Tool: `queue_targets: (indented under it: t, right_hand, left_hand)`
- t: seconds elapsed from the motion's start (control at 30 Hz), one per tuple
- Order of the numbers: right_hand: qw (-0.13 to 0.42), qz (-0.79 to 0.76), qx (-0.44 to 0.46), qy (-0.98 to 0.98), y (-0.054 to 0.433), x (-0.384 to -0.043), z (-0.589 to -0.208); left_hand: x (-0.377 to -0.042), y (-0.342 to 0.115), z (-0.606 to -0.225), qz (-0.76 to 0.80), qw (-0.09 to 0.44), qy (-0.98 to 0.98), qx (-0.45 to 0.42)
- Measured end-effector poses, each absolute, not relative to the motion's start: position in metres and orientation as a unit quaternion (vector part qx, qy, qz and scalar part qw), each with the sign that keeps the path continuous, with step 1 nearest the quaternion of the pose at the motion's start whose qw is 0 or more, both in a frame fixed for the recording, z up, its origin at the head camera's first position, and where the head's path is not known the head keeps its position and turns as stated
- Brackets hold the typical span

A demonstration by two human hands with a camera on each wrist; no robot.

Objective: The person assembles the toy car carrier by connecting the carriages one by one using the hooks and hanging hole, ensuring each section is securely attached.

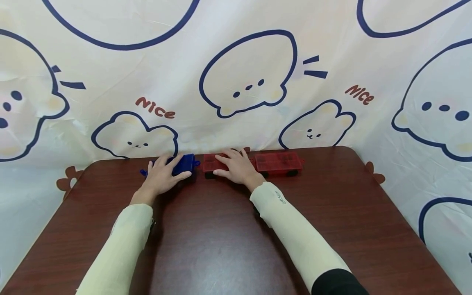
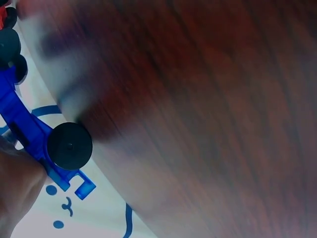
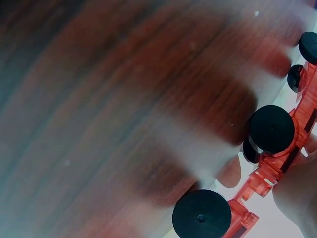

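At the table's far edge my left hand (image 1: 162, 176) rests over a blue plastic toy train car (image 1: 186, 163), fingers spread and thumb stretched along the near side. A small hook sticks out at the car's right end; in the left wrist view the blue car (image 2: 29, 129) shows a black wheel (image 2: 70, 146). To its right, my right hand (image 1: 237, 167) lies with spread fingers over a red see-through toy train car (image 1: 210, 163), covering much of it. Another red car (image 1: 278, 162) stands just right of that hand. Black wheels (image 3: 271, 129) sit under the red cars in the right wrist view.
The dark brown wooden table (image 1: 206, 237) has rounded far corners. Behind it hangs a white curtain (image 1: 236, 131) with blue cartoon outlines, right along the far edge and close to the cars. More curtain rises at both sides.
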State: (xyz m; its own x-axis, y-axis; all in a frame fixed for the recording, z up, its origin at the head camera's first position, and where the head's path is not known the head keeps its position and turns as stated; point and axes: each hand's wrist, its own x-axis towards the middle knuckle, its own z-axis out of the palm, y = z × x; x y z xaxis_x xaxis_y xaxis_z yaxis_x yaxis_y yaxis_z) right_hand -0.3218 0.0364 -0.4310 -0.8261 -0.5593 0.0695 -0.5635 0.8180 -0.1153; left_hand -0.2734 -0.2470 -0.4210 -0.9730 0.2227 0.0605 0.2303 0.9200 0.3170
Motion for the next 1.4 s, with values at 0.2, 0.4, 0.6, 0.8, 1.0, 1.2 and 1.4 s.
queue_targets:
  t: [0.2, 0.4, 0.6, 0.8, 1.0, 1.2, 1.4]
  right_hand:
    - [0.016, 0.066, 0.299, -0.952, 0.0369, -0.3224, -0.4303]
    - [0.019, 0.064, 0.301, -0.951, 0.0374, -0.3225, -0.4298]
    - [0.012, 0.065, 0.299, -0.952, 0.0377, -0.3224, -0.4279]
    - [0.01, 0.067, 0.3, -0.951, 0.0382, -0.3223, -0.4268]
    - [0.012, 0.067, 0.305, -0.95, 0.0379, -0.3228, -0.4288]
    - [0.015, 0.062, 0.305, -0.95, 0.0377, -0.3236, -0.43]
    - [0.014, 0.056, 0.308, -0.95, 0.0376, -0.3237, -0.4298]
  left_hand:
    - [-0.2744, -0.2461, -0.4218, -0.166, 0.01, -0.979, -0.115]
    - [-0.2761, -0.2459, -0.4229, -0.168, 0.01, -0.979, -0.113]
    - [-0.2764, -0.247, -0.4201, -0.166, 0.005, -0.98, -0.11]
    - [-0.2764, -0.2479, -0.4198, -0.16, 0.004, -0.981, -0.112]
    - [-0.2743, -0.2474, -0.4197, -0.155, 0.007, -0.981, -0.112]
    - [-0.274, -0.2475, -0.4196, -0.154, 0.011, -0.982, -0.112]
    - [-0.2736, -0.247, -0.4195, -0.149, 0.007, -0.983, -0.112]
